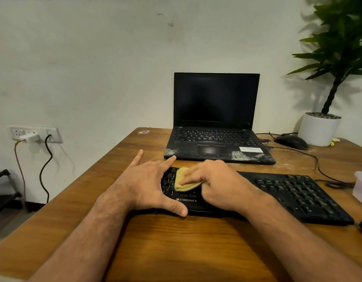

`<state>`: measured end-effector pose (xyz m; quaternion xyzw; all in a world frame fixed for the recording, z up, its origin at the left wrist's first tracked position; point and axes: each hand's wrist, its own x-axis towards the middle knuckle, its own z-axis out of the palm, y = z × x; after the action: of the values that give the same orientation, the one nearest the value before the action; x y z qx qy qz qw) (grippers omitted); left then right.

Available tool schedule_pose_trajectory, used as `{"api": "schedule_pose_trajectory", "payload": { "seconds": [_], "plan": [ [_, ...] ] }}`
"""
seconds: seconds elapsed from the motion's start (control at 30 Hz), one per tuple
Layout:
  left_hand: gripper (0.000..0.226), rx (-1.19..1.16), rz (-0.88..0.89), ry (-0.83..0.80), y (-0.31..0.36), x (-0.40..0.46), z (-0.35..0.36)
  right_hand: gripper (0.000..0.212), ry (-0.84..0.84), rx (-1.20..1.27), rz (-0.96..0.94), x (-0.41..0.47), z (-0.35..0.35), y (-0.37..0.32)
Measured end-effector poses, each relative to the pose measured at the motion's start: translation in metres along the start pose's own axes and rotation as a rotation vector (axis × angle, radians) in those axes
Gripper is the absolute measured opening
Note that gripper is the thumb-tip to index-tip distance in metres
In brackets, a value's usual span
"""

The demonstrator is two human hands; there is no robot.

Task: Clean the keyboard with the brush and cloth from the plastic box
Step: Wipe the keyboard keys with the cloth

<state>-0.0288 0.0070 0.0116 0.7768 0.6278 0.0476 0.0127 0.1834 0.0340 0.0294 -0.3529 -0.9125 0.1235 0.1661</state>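
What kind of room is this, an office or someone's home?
Likely a plain office or home desk; which one isn't clear. A wooden table holds an open laptop, a keyboard being wiped with a cloth, and a mouse, with a potted plant in the corner.

Counter [176, 251] under hands: brown wood, grained, slight sheen. Keyboard [293, 194]: black matt plastic. Cloth [183, 181] under right hand [218, 184]: soft yellow fabric. Laptop [216, 147] beyond: matt black, palmrest scuffed, dusty. Pot [318, 130] far right: smooth white.
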Motion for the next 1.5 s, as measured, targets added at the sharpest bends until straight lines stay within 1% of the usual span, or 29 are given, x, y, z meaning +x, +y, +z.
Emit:
{"api": "schedule_pose_trajectory", "payload": {
  "seconds": [0.07, 0.13, 0.17, 0.23, 0.3, 0.33, 0.4, 0.43, 0.47, 0.53, 0.6, 0.73, 0.8, 0.87, 0.93, 1.0, 1.07, 1.17, 1.23, 1.33, 1.4, 1.5],
  "plan": [
    [0.15, -0.001, -0.012, -0.007, 0.001, 0.0, -0.001, 0.062, -0.039, -0.01, -0.082, -0.011, -0.002, -0.004],
    [0.15, -0.017, -0.021, -0.017, 0.001, 0.0, -0.003, 0.06, -0.008, -0.041, -0.126, -0.019, -0.003, 0.0],
    [0.15, -0.025, -0.023, -0.02, 0.001, 0.001, -0.003, 0.059, 0.01, -0.09, -0.132, -0.021, -0.001, 0.001],
    [0.15, -0.035, -0.021, -0.02, 0.001, 0.001, -0.002, 0.059, -0.009, -0.157, -0.114, -0.02, 0.005, 0.003],
    [0.149, -0.047, -0.02, -0.009, 0.001, 0.0, -0.002, 0.063, -0.049, -0.135, -0.069, -0.012, 0.008, -0.001],
    [0.149, -0.053, -0.023, -0.009, 0.001, 0.0, -0.002, 0.064, -0.03, -0.131, -0.047, -0.006, 0.007, -0.002],
    [0.148, -0.08, -0.042, -0.025, 0.003, -0.001, -0.003, 0.063, 0.075, -0.14, -0.003, 0.004, 0.006, -0.002],
    [0.148, -0.107, -0.052, -0.027, 0.004, -0.003, -0.003, 0.063, 0.113, -0.124, 0.001, 0.007, 0.008, -0.002],
    [0.148, -0.131, -0.056, -0.024, 0.005, -0.003, -0.004, 0.063, 0.117, -0.102, -0.02, 0.008, 0.011, -0.004],
    [0.147, -0.148, -0.063, -0.035, 0.007, -0.004, -0.006, 0.057, 0.023, -0.133, -0.101, 0.007, 0.019, -0.014],
    [0.147, -0.137, -0.072, -0.045, 0.007, -0.004, -0.007, 0.051, -0.046, -0.153, -0.132, 0.003, 0.016, -0.018],
    [0.145, -0.123, -0.085, -0.053, 0.007, -0.004, -0.007, 0.06, -0.032, 0.005, -0.138, -0.011, 0.002, -0.008],
    [0.144, -0.115, -0.088, -0.053, 0.008, -0.003, -0.006, 0.064, -0.045, -0.026, -0.142, -0.014, 0.004, -0.004],
    [0.144, -0.111, -0.087, -0.051, 0.008, -0.003, -0.006, 0.065, -0.014, -0.105, -0.036, -0.007, 0.009, 0.008],
    [0.145, -0.114, -0.085, -0.053, 0.009, -0.003, -0.007, 0.062, 0.104, -0.137, 0.131, 0.002, 0.006, 0.02],
    [0.145, -0.114, -0.076, -0.063, 0.009, -0.003, -0.008, 0.061, 0.174, -0.168, 0.205, 0.004, 0.001, 0.027],
    [0.146, -0.07, -0.047, -0.051, 0.007, -0.002, -0.006, 0.064, 0.156, -0.142, 0.158, 0.0, 0.0, 0.024],
    [0.148, -0.04, -0.012, -0.023, 0.005, 0.0, -0.003, 0.063, 0.02, -0.017, -0.011, -0.012, -0.002, -0.001],
    [0.146, -0.06, -0.017, -0.022, 0.005, 0.0, -0.002, 0.062, -0.034, 0.043, -0.077, -0.018, -0.001, -0.01],
    [0.144, -0.084, -0.046, -0.032, 0.006, -0.003, -0.004, 0.063, -0.048, -0.028, -0.121, -0.022, 0.001, -0.009],
    [0.145, -0.077, -0.051, -0.041, 0.008, -0.004, -0.005, 0.063, -0.03, -0.08, -0.076, -0.02, 0.003, -0.003],
    [0.144, -0.075, -0.047, -0.053, 0.009, -0.003, -0.007, 0.062, 0.07, -0.152, 0.091, -0.012, 0.003, 0.012]
  ]
}}
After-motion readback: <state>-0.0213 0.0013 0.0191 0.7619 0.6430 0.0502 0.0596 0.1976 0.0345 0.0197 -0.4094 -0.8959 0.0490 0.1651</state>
